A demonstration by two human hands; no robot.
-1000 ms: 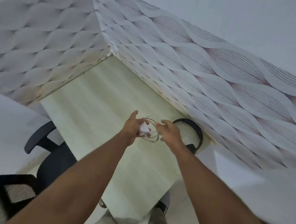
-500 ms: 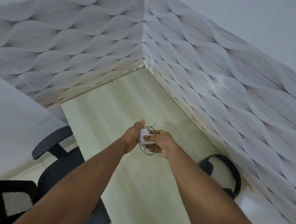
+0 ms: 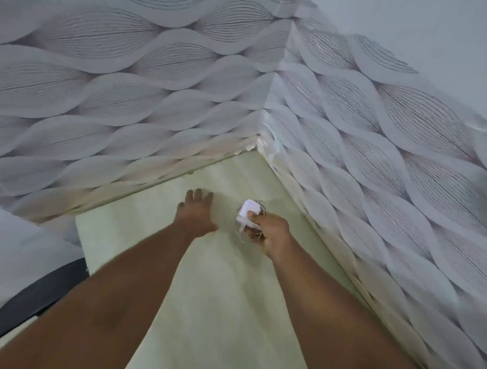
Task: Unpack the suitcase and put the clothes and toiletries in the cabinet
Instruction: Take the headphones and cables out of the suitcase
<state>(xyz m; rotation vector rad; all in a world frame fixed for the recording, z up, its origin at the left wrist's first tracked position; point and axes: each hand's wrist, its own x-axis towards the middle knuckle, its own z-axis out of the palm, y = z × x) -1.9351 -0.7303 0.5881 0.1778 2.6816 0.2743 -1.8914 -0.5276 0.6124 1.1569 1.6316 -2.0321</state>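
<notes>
One right hand (image 3: pixel 273 231) grips boxy white charger (image 3: pixel 246 210).

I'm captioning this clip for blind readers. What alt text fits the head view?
The right hand grips a white charger with its coiled cable above a pale desk in a wallpapered corner. The left hand reaches forward, fingers straight. A black chair armrest shows at left.
</notes>
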